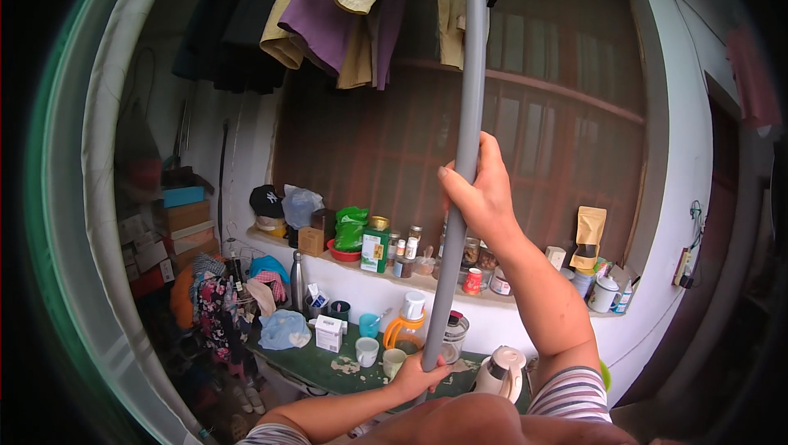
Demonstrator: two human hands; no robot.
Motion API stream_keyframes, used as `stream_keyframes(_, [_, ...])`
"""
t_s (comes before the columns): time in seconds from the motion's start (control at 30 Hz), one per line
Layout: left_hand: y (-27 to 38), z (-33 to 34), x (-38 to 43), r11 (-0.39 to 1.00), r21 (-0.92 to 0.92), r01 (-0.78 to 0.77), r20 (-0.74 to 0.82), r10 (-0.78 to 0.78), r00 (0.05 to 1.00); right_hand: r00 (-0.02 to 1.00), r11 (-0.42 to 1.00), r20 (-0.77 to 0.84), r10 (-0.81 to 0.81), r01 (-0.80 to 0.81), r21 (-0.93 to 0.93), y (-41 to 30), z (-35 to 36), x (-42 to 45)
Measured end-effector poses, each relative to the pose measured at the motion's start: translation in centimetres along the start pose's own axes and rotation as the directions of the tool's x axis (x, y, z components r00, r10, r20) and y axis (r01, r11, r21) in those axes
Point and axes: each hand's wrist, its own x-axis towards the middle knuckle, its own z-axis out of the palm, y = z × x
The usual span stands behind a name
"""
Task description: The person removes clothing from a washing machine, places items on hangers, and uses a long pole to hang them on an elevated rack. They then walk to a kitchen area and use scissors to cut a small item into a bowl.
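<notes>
A long grey pole (473, 75) rises nearly upright through the middle of the view, passing out at the top edge. My right hand (483, 189) is wrapped around it at mid-height, in front of the screened window. Lower down, my left hand (420, 377) grips the same pole near its lower visible part, above the green table. Yellow and purple garments (345, 20) hang at the top, left of the pole. Whether the pole's top touches them is out of view.
The green table (338, 371) holds cups, a white box (329, 333), an orange-handled jug (406, 331) and a cream kettle (502, 374). Jars, a green tin (374, 248) and bags line the window sill (394, 274). Stacked boxes (184, 217) and piled clothes stand left; a curtain (101, 155) hangs beyond.
</notes>
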Motion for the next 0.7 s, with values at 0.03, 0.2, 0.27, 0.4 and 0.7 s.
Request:
stream_keyframes(0.03, [0.2, -0.1, -0.2, 1.0, -0.028, -0.003, 0.018, 0.004, 1.0, 0.999, 0.999, -0.015, 0.048, -0.048, -0.024, 0.2, 0.4, 0.2])
stream_keyframes(0.2, [-1.3, 0.3, -1.1, 0.991, -0.031, 0.13, 0.117, -0.126, 0.985, 0.987, 0.971, -0.101, 0.126, -0.144, -0.19, 2.2, 0.6, -0.8])
stream_keyframes(0.27, [-2.3, 0.4, -1.4, 0.987, -0.061, 0.149, 0.17, -0.137, 0.976, 0.989, 0.952, -0.111, 0.101, -0.129, -0.276, 2.9, 0.2, -1.6])
stream_keyframes(0.4, [-3.1, 0.4, -1.3, 0.972, -0.071, 0.222, 0.263, -0.196, 0.945, 0.962, 0.882, -0.181, 0.203, -0.26, -0.392, 3.6, -0.7, -2.9])
stream_keyframes(0.7, [-1.4, 0.4, 0.2, 0.969, -0.122, 0.214, 0.364, -0.156, 0.918, 0.937, 0.827, -0.254, 0.24, -0.334, -0.452, 4.4, -1.9, -2.0])
